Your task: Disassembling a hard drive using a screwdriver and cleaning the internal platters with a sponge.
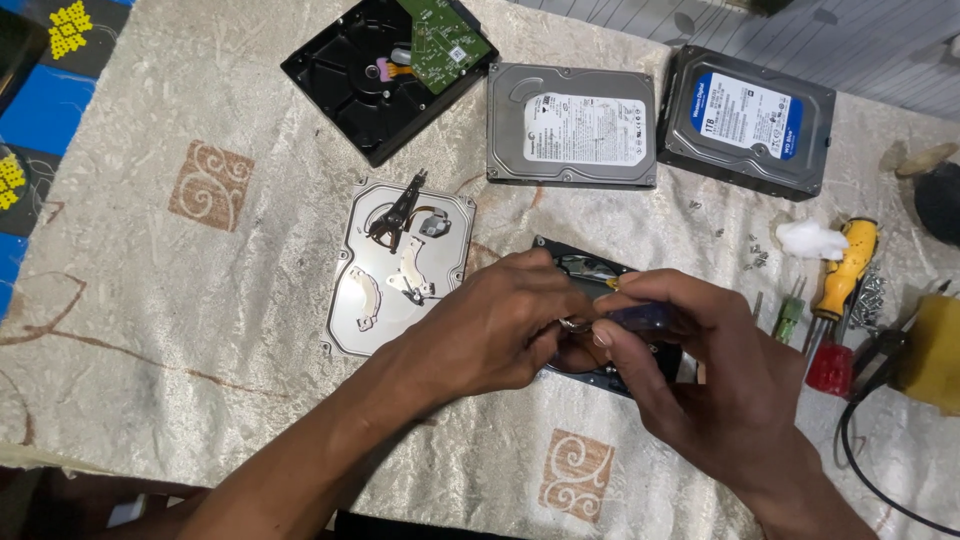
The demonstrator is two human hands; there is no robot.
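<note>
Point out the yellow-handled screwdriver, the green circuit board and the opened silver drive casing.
yellow-handled screwdriver (848,268), head view, on its yellow grip.
green circuit board (443,40), head view, on the board's middle.
opened silver drive casing (352,310), head view, on its bare lower-left floor.

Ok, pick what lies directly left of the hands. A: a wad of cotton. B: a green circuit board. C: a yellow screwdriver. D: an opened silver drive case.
D: the opened silver drive case lies on the cloth just left of the left hand.
</note>
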